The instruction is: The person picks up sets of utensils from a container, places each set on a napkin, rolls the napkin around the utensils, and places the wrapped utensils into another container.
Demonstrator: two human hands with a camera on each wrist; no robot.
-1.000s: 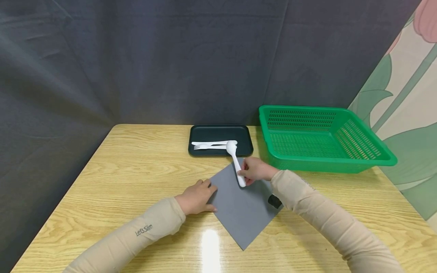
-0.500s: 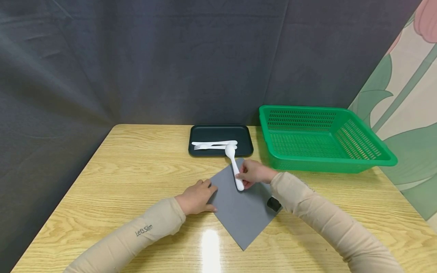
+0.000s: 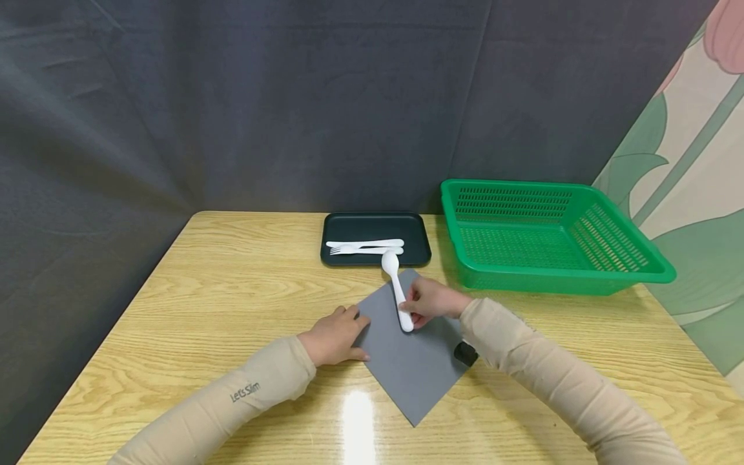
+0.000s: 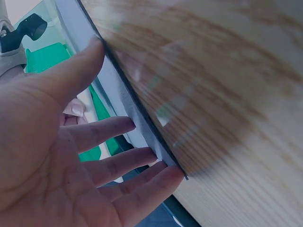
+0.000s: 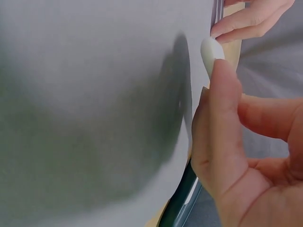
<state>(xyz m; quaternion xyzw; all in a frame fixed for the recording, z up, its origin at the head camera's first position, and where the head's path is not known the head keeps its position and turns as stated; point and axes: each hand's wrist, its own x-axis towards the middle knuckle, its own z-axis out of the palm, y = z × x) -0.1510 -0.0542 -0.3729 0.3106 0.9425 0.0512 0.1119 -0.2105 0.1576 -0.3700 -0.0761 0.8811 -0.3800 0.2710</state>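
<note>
In the head view, my right hand (image 3: 433, 300) pinches the handle of a white spoon (image 3: 391, 261) between thumb and fingers, over a grey square sheet (image 3: 415, 368) turned cornerwise. The spoon's bowl points away, toward the tray. In the right wrist view only the rounded handle end of the spoon (image 5: 211, 52) shows past the fingertips, casting a shadow on the sheet. My left hand (image 3: 337, 336) rests at the sheet's left corner. The left wrist view shows that hand's extended fingers and thumb (image 4: 80, 68) touching the sheet's edge.
A black tray (image 3: 372, 226) lies behind the sheet, with a white knife (image 3: 366, 243) and a white fork (image 3: 363, 250) in it. A green perforated basket (image 3: 546, 278) stands at the right back of the wooden table (image 3: 256, 271). A dark curtain hangs behind.
My right hand has drawn the spoon slightly toward me and left, so its bowl has moved off the fork's handle and over the tray's near edge. My left hand has stayed still.
</note>
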